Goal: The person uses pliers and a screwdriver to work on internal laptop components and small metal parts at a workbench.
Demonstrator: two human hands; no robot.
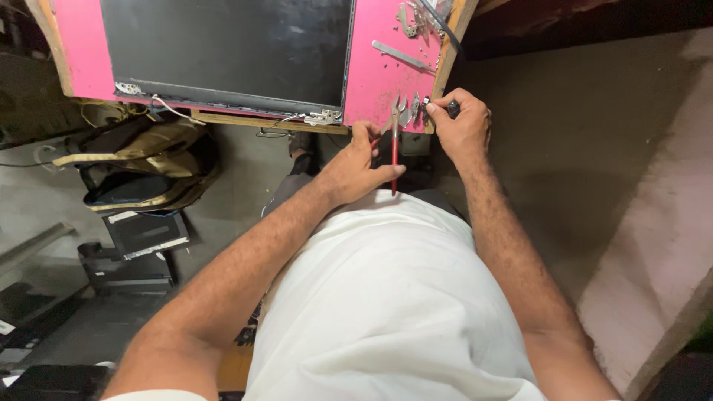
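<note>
- Left hand [355, 167], fingers closed around red-handled pliers [394, 145]; keep the tips steady.
- Right hand [464, 126] at three o'clock pinches a small metal part [425, 104]; hold it against the pink desk [375, 74].

Dim grey concrete floor [594, 148] beneath a pink-topped wooden table [78, 44].

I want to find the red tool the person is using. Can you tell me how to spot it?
Look at the pink tabletop with the big dark laptop panel on it. At its near edge, the left hand holds the pliers upright. They alone have thin red handles, and their metal tip points at small silver parts beside the right hand.
</note>
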